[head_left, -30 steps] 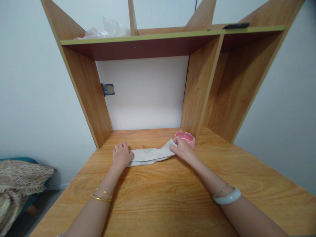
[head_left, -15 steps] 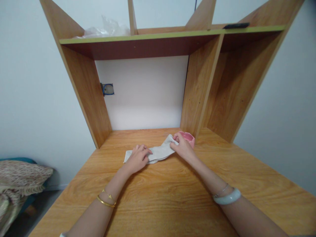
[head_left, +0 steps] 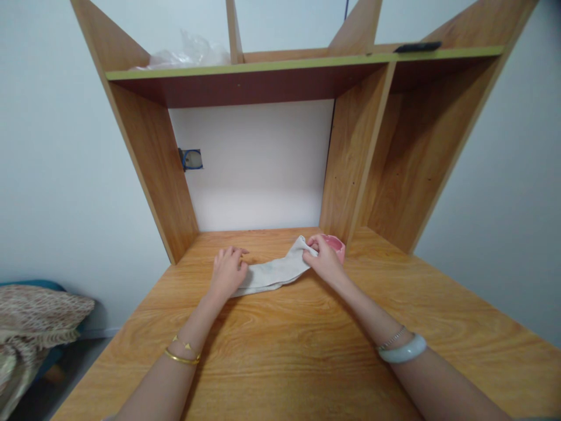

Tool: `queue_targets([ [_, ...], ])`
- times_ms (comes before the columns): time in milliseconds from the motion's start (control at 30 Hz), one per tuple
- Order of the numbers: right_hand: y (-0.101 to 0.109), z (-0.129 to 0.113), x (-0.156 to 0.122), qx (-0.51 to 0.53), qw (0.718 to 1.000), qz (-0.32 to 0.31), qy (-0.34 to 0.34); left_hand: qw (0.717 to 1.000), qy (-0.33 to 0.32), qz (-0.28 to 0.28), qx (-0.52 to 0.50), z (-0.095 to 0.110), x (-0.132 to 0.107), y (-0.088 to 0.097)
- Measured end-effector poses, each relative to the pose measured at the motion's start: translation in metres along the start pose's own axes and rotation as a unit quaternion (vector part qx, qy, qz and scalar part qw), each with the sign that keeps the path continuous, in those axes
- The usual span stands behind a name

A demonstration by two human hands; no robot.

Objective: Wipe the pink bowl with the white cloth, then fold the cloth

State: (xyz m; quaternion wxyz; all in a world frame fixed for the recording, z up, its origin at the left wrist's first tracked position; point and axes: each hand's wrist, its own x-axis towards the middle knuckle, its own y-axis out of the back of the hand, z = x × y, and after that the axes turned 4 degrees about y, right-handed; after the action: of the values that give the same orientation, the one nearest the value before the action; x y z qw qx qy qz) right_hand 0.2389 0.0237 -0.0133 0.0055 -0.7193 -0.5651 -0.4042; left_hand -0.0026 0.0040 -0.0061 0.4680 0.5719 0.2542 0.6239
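A pair of light grey socks (head_left: 274,273), laid one over the other, stretches across the wooden desk. Its right end bends upward, pinched between the thumb and fingers of my right hand (head_left: 323,257). My left hand (head_left: 228,270) lies over the left end, hiding part of it; the fingers are apart and slightly bent, with the thumb touching the fabric. Just behind my right hand sits a pink bowl-like container (head_left: 336,247), partly covered by that hand.
The desk top (head_left: 280,356) runs beneath both arms. A shelf unit (head_left: 263,65) rises at the back, bearing a clear plastic bag (head_left: 188,52) and a dark flat object (head_left: 418,47). A wall box with blue wire (head_left: 193,159) shows behind. A patterned blanket (head_left: 41,310) lies at lower left.
My left hand has slid left along the socks to their left end, uncovering their middle. My right hand keeps its pinch on the right end, nearly still.
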Motion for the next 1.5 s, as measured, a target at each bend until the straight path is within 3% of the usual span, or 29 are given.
queue_targets([
  [133,0.001,0.0,0.001,-0.028,0.999,0.046,-0.005,0.991,0.12,-0.02,0.047,-0.014,0.005,0.0],
  [333,0.004,-0.002,0.001,-0.041,0.995,0.095,0.002,0.973,0.209,-0.09,-0.037,-0.028,0.007,-0.01],
  [433,0.008,-0.003,0.002,-0.055,0.991,0.124,0.004,0.974,0.188,-0.103,-0.074,-0.028,0.007,-0.014],
  [533,0.012,-0.005,0.003,-0.055,0.989,0.14,-0.002,0.971,0.127,-0.14,-0.145,-0.021,0.006,-0.019],
  [700,0.013,-0.007,0.002,-0.07,0.986,0.15,-0.007,0.944,0.025,-0.204,-0.259,-0.002,0.0,-0.027],
  [867,-0.003,-0.013,-0.009,-0.059,0.996,0.066,0.03,0.905,-0.017,-0.215,-0.367,0.003,-0.003,-0.031],
  [1100,-0.029,-0.035,-0.029,-0.067,0.991,-0.074,0.092,0.894,-0.059,-0.228,-0.38,0.004,-0.004,-0.032],
  [1333,-0.039,-0.046,-0.039,-0.06,0.984,-0.134,0.105,0.925,-0.077,-0.2,-0.315,0.006,-0.004,-0.033],
  [1500,-0.046,-0.043,-0.041,-0.064,0.981,-0.151,0.105,0.972,-0.003,-0.068,-0.224,0.005,0.0,-0.032],
])
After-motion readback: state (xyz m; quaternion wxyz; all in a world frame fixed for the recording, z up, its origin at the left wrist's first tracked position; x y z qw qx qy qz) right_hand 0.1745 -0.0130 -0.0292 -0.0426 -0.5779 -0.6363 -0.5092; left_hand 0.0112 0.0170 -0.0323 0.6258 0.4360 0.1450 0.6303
